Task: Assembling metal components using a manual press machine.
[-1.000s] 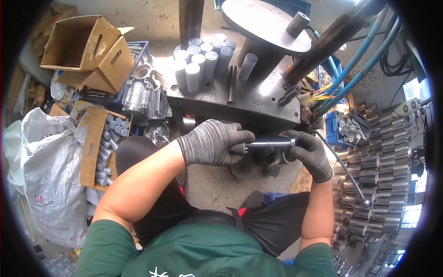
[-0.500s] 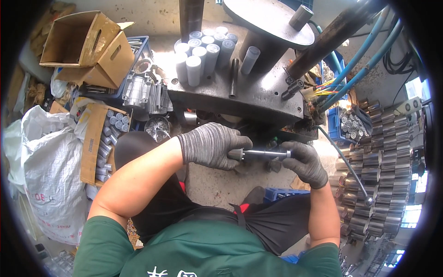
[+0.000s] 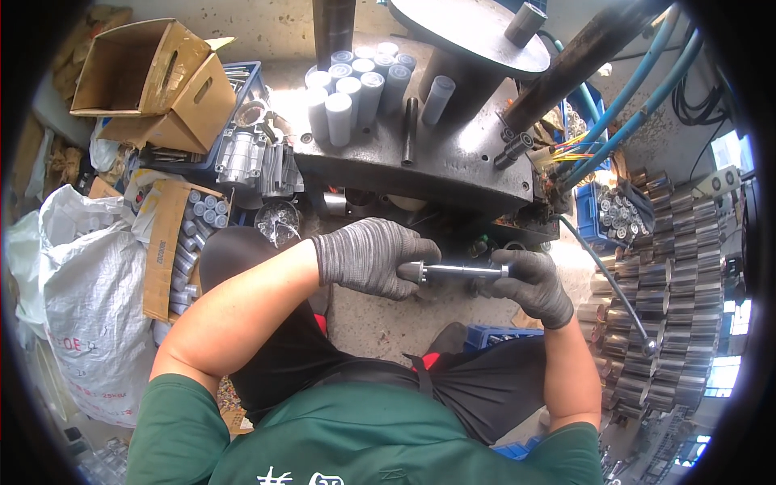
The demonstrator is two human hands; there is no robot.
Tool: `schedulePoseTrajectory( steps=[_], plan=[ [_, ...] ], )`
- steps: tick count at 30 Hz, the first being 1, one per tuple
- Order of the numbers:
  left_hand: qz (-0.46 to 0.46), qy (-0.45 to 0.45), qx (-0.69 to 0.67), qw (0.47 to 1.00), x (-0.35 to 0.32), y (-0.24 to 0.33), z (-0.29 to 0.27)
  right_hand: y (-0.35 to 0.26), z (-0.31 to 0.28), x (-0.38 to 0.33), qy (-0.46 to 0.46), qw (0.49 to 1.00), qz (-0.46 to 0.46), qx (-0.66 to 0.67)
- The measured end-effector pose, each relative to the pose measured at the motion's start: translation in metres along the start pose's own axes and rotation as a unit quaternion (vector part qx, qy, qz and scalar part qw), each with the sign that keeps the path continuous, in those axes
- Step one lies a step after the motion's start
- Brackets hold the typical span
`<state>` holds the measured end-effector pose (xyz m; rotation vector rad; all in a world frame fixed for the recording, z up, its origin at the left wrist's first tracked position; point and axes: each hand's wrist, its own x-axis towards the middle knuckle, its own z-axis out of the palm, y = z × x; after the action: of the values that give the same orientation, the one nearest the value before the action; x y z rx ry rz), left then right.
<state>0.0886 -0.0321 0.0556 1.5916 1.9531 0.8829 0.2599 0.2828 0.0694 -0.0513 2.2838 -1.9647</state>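
Note:
A dark metal shaft (image 3: 457, 272) lies level between my two gloved hands, just below the front edge of a heavy steel machine table (image 3: 453, 166). My left hand (image 3: 373, 255), in a grey knit glove, grips the shaft's left end. My right hand (image 3: 532, 284), in a darker glove, holds its right end. Both hands hover over my lap and the concrete floor. On the table stand several grey metal cylinders (image 3: 352, 89) in a cluster.
Stacks of steel gears (image 3: 663, 283) rise at the right, beside a blue crate (image 3: 618, 212) of parts. Blue hoses (image 3: 638, 89) run up at the right. Open cardboard boxes (image 3: 145, 81), a metal housing (image 3: 242, 153) and white sacks (image 3: 77, 291) crowd the left.
Both hands and the shaft have dropped slightly lower and away from the machine table's edge; the grip on each end is unchanged.

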Motion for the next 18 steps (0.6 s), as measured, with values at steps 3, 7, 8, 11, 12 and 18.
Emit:
schedulePoseTrajectory(
  steps=[3,7,8,11,12,18],
  plan=[
    [-0.012,-0.011,-0.010,1.000,-0.001,0.003,0.001,-0.003,0.011,0.000,0.008,0.994,0.070,0.088],
    [-0.006,-0.080,0.005,0.997,0.006,0.009,0.012,-0.006,0.028,0.007,-0.091,0.966,-0.062,-0.235],
    [-0.016,-0.092,0.017,0.995,0.008,0.008,0.014,-0.006,0.031,0.009,-0.089,0.967,-0.045,-0.236],
    [-0.063,-0.039,0.003,0.997,0.012,0.005,0.020,-0.007,0.029,0.021,-0.004,0.987,0.084,-0.140],
    [-0.060,-0.021,-0.011,0.998,0.015,0.003,0.021,-0.009,0.025,0.024,0.020,0.987,0.145,-0.063],
    [-0.183,0.041,-0.311,0.932,0.014,0.007,0.041,-0.031,-0.020,0.034,0.006,0.987,0.156,-0.037]
  ],
)
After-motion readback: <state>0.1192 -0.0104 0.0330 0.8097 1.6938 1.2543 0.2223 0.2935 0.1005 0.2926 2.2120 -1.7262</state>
